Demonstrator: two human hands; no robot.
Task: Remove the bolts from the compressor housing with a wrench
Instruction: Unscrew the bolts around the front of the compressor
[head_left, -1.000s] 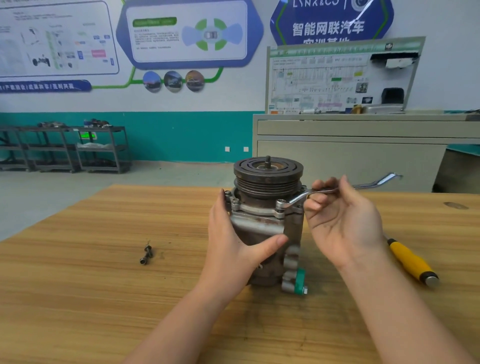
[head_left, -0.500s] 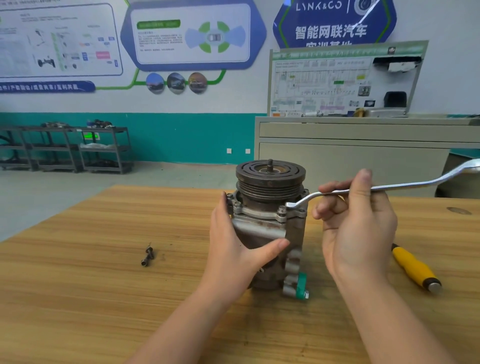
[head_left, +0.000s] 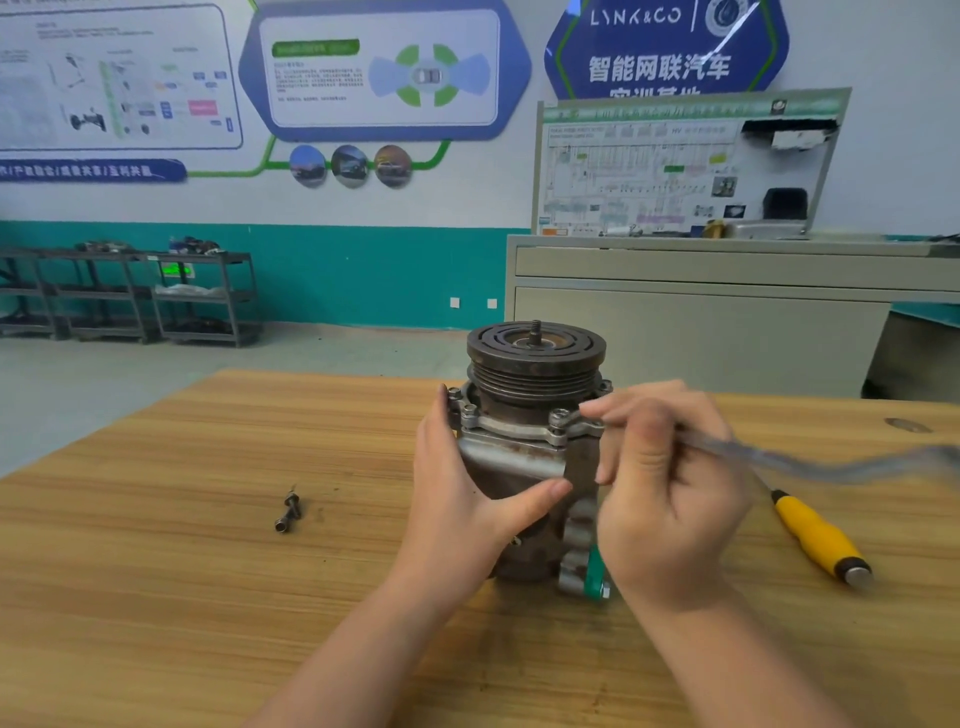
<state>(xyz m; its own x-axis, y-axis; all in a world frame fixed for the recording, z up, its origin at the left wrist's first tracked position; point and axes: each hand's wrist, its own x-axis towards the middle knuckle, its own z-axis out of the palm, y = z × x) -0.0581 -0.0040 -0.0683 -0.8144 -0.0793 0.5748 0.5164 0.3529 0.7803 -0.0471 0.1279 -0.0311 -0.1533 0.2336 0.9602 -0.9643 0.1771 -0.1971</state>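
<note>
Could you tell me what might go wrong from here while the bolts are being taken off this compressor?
The wrench is motion-blurred in the right hand; if it sits poorly on a bolt, it could slip and round the head. Only the left hand steadies the upright compressor, so it might tip. The loose bolts on the table could roll away.

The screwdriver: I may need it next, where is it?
The screwdriver lies on the table, right of the right hand.
</note>
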